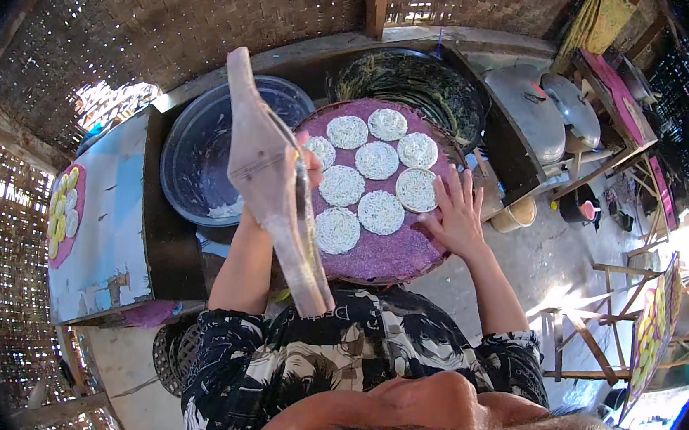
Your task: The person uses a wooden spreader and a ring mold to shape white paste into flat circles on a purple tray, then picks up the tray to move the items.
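A round tray with a purple surface [382, 260] is in front of me, bearing several flat discs of white, noodle-like strands [377, 159]. My left hand [313, 165] is closed round a long, pale wooden press-like tool [267, 162], broad in the middle with a narrow handle at each end. The tool stands tilted above the tray's left side and hides part of that hand. My right hand [459, 216] lies with fingers spread at the tray's right edge. Its fingertips touch the rightmost disc [416, 190], which seems edged by a thin tan ring.
Left of the tray sits a large dark basin [192, 159] with white residue. Behind it is a wide black pan [410, 89]. Lidded metal pots [525, 108] stand at the right back. A worn blue-white table [112, 217] is far left, and a wooden rack [599, 322] stands right.
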Available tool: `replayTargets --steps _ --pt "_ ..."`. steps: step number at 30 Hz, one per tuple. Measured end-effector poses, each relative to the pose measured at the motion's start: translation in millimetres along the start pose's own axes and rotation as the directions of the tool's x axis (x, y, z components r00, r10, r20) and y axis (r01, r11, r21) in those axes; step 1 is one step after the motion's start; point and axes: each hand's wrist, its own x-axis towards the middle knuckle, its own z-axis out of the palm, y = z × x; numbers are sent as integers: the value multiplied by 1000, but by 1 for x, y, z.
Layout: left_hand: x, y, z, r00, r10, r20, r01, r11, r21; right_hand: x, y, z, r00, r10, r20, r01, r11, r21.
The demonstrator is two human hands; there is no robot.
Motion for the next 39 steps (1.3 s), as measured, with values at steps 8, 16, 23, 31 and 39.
replayTargets --steps 8,16,23,31,39 --pt "-11 21 31 890 456 18 -438 844 310 22 38 13 961 226 -161 -168 937 307" --pt "-16 14 15 804 586 99 -499 575 648 47 42 12 968 243 60 -251 940 233" --pt "-17 27 26 725 633 270 -606 400 688 56 32 1 999 11 -37 -9 998 62" --pt "-25 40 39 781 564 269 -557 435 707 53 27 -14 999 36 8 -36 994 106" --pt "-42 46 18 798 561 219 -562 562 607 19 28 -41 984 67 -164 -23 966 258"
